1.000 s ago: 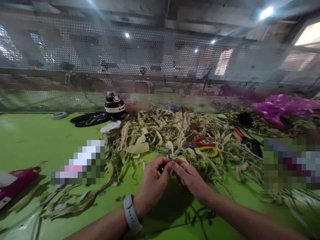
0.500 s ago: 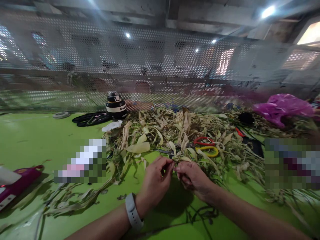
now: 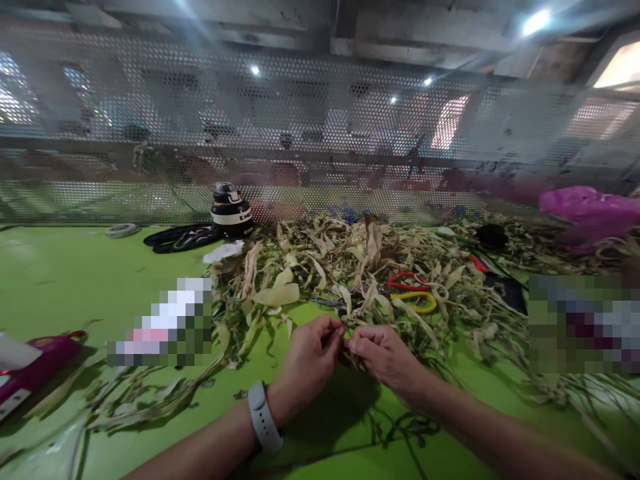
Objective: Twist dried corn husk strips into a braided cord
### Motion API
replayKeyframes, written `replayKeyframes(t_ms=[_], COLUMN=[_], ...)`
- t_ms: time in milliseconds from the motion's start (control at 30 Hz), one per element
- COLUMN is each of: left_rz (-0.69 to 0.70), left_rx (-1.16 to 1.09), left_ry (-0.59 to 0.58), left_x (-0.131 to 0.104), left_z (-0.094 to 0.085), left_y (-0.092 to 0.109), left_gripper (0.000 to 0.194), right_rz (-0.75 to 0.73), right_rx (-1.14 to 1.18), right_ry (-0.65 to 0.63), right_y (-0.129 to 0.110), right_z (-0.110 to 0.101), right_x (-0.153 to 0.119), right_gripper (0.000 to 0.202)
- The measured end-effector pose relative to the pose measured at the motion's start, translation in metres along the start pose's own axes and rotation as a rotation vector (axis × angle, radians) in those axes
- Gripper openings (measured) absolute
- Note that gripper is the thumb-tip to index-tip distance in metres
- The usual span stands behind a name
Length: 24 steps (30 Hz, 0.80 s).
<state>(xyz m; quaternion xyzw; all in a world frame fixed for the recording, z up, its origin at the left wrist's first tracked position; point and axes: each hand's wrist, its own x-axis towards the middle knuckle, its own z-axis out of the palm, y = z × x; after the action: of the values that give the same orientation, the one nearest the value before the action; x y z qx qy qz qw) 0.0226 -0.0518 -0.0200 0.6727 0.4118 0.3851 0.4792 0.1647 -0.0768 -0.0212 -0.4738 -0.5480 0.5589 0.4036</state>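
My left hand [image 3: 311, 357], with a pale watch band [image 3: 264, 419] on its wrist, is closed in a pinch at the middle of the green table [image 3: 330, 430]. Fingertip to fingertip with it, my right hand [image 3: 383, 353] is pinched as well. Whatever lies between the fingers is too small and dark to make out. Just beyond the hands spreads a heap of dry leaves and stems [image 3: 330, 250]. Scissors with red [image 3: 407, 280] and yellow [image 3: 415, 302] handles lie in the heap, behind my right hand.
A black bottle [image 3: 231, 212] stands at the back beside a black pouch [image 3: 180, 237] and a tape roll [image 3: 123, 230]. A magenta device [image 3: 43, 360] lies at the left, a pink plastic bag [image 3: 590, 210] at the back right. Perforated mesh [image 3: 320, 153] rises behind the table.
My left hand has closed its finger gap and shifted slightly left, and my right fingertips have moved slightly left and down. The pink bag has moved right and changed shape.
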Motion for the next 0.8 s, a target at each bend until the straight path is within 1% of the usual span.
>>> replayKeyframes(t_ms=[100,200,300,400,433,500,567,667,733,800], left_rz=[-0.038,-0.038,-0.005,0.012,0.012,0.016,0.028,0.069,0.098,0.11], left_rx=[-0.101,-0.101,-0.086,-0.073,-0.065,-0.037,0.001,0.079,0.139,0.189], left_ry=[-0.021,0.01,0.044,0.089,0.097,0.098,0.1,0.1,0.093,0.085], left_x=[0.001,0.001,0.001,0.001,0.0,0.0,-0.001,-0.001,-0.001,-0.001], left_z=[-0.001,-0.001,-0.002,-0.003,-0.003,-0.003,-0.003,-0.003,-0.003,-0.002], left_y=[0.001,0.001,0.001,0.001,0.0,0.0,-0.002,-0.006,-0.008,-0.009], left_gripper=[0.018,0.017,0.016,0.016,0.016,0.016,0.015,0.014,0.014,0.015], right_rz=[-0.003,-0.032,-0.019,0.017,0.019,0.004,-0.064,-0.27,-0.405,-0.478], right_rx=[-0.088,-0.181,-0.173,-0.122,-0.134,-0.214,-0.351,-0.569,-0.663,-0.712], right_ry=[0.045,0.066,0.06,0.114,0.132,0.124,0.1,0.121,0.137,0.127], right_y=[-0.008,-0.013,-0.011,-0.005,-0.004,-0.002,-0.003,-0.008,-0.012,-0.013], right_z=[-0.001,-0.003,-0.004,-0.004,-0.004,-0.004,-0.005,-0.004,-0.002,-0.001], right_x=[-0.003,-0.008,-0.01,-0.009,-0.008,-0.007,-0.007,-0.01,-0.013,-0.015], right_gripper=[0.026,0.025,0.023,0.019,0.018,0.019,0.016,0.022,0.022,0.022])
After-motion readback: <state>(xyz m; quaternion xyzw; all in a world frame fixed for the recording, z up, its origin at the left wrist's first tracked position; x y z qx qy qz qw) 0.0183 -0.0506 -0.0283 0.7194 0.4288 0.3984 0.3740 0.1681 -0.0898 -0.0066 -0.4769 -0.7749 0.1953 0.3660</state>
